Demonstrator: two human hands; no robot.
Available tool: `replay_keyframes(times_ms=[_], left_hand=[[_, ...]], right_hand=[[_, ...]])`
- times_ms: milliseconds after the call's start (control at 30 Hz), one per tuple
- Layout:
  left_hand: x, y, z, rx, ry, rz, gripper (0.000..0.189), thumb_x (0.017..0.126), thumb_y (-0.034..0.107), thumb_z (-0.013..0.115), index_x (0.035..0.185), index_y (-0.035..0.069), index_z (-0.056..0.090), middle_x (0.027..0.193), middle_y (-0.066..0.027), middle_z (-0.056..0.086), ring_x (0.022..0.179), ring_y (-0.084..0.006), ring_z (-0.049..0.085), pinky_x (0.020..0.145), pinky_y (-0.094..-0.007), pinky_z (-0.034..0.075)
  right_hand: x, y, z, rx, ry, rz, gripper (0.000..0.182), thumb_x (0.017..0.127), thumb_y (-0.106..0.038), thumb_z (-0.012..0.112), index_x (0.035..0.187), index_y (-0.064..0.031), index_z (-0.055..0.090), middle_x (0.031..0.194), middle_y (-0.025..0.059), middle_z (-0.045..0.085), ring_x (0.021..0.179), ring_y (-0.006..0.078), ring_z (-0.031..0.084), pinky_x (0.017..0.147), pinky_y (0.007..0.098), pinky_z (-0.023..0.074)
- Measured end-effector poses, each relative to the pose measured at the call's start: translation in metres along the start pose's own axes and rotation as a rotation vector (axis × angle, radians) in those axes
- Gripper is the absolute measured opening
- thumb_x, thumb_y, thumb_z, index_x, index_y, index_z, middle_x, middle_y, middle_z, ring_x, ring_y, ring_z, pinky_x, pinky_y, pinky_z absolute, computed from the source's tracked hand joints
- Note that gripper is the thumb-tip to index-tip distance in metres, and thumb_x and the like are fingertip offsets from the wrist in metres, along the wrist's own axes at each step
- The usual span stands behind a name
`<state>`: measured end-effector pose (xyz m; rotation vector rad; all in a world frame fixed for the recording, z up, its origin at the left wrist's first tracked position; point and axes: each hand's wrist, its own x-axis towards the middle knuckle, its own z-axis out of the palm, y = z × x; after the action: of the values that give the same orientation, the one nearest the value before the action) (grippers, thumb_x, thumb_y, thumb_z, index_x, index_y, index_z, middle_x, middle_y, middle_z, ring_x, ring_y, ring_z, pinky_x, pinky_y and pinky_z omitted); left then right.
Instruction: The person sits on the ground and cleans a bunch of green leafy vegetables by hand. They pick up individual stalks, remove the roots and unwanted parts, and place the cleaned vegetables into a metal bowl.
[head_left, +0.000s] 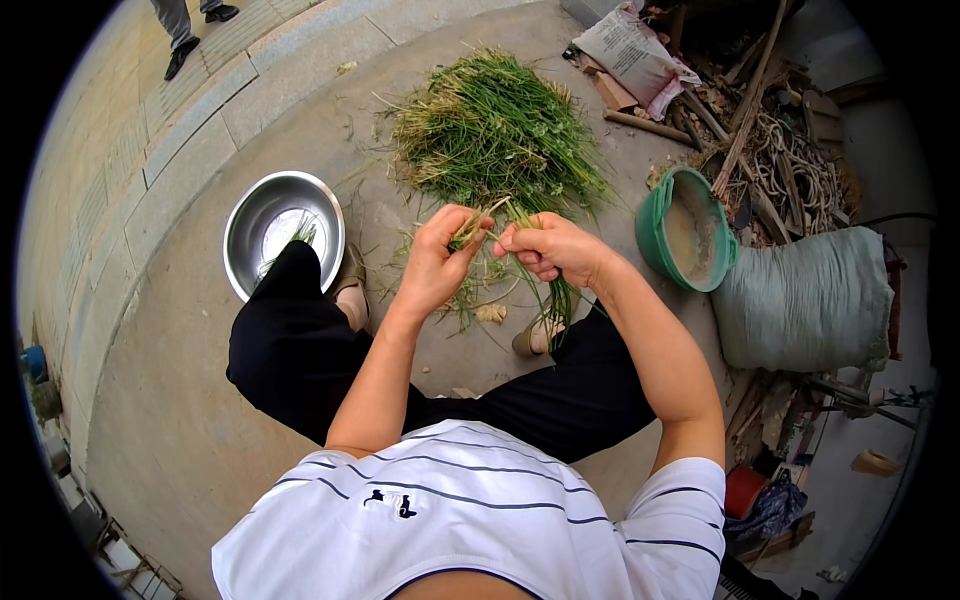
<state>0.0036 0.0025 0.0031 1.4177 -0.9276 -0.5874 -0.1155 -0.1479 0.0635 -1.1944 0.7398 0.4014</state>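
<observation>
Between my knees, my right hand (551, 244) grips a small bunch of thin green stalks (556, 304), which look like chives; their long ends hang down toward my right foot. My left hand (442, 251) is closed around some yellowed, withered blades (466, 229), its fingertips close to those of the right. Beyond both hands a large heap of the same green stalks (502, 131), mixed with dry straw-coloured ones, lies on the concrete. A stainless steel basin (232, 240) stands by my left foot, holding a few stalks (304, 229); my left knee hides part of it.
Loose trimmings (472, 289) and a dry leaf (491, 313) litter the ground between my feet. To the right are a dirty green bucket (651, 225), a pale woven sack (806, 300), a printed bag (622, 56) and coiled rope (795, 172). A person's legs (175, 22) show at the upper left.
</observation>
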Motion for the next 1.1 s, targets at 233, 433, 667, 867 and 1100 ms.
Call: replay_keyframes(times_ms=[233,433,667,867,1100], left_hand=[[0.000,-0.003,-0.002,0.083,-0.032,0.099,0.012,0.083,0.001,0.064,0.095,-0.002,0.064,0.087,-0.0072,0.059,0.080,-0.0164,0.057,0.070,-0.0278,0.046],[0.001,-0.012,0.001,0.078,0.108,0.117,0.014,0.083,0.002,0.063,0.097,0.000,0.061,0.083,-0.0090,0.059,0.069,-0.0203,0.057,0.062,-0.0298,0.045],[-0.004,-0.006,0.005,-0.470,0.068,-0.408,0.019,0.090,0.013,0.062,0.104,0.000,0.062,0.081,-0.0016,0.062,0.051,-0.0037,0.047,0.043,-0.0189,0.037],[-0.005,-0.008,0.009,-0.584,-0.018,-0.404,0.017,0.089,0.017,0.064,0.096,0.002,0.062,0.073,-0.0027,0.064,0.050,-0.0041,0.046,0.044,-0.0179,0.034],[-0.004,-0.005,0.007,-0.630,-0.008,-0.405,0.013,0.089,0.016,0.064,0.091,0.003,0.061,0.074,-0.0037,0.065,0.050,-0.0037,0.046,0.043,-0.0180,0.034]], right_hand=[[0.000,0.002,-0.001,-0.003,-0.003,0.000,0.019,0.089,-0.021,0.057,0.092,-0.0038,0.063,0.056,-0.0077,0.038,0.044,0.0023,0.029,0.039,0.0198,0.0224],[0.001,0.000,0.000,-0.004,-0.002,-0.002,0.018,0.089,-0.022,0.058,0.092,-0.0044,0.063,0.057,-0.0075,0.038,0.044,0.0022,0.030,0.039,0.0198,0.0222],[-0.001,-0.002,0.000,0.020,0.021,-0.002,0.017,0.089,-0.022,0.059,0.091,-0.0053,0.063,0.056,-0.0077,0.037,0.044,0.0024,0.028,0.039,0.0200,0.0220],[0.001,0.000,0.002,-0.016,0.025,-0.014,0.017,0.089,-0.021,0.058,0.090,-0.0052,0.065,0.057,-0.0078,0.038,0.044,0.0024,0.029,0.039,0.0203,0.0220],[0.001,0.000,0.005,-0.036,0.033,-0.020,0.016,0.089,-0.022,0.060,0.088,-0.0061,0.064,0.057,-0.0085,0.038,0.044,0.0019,0.028,0.039,0.0198,0.0211]])
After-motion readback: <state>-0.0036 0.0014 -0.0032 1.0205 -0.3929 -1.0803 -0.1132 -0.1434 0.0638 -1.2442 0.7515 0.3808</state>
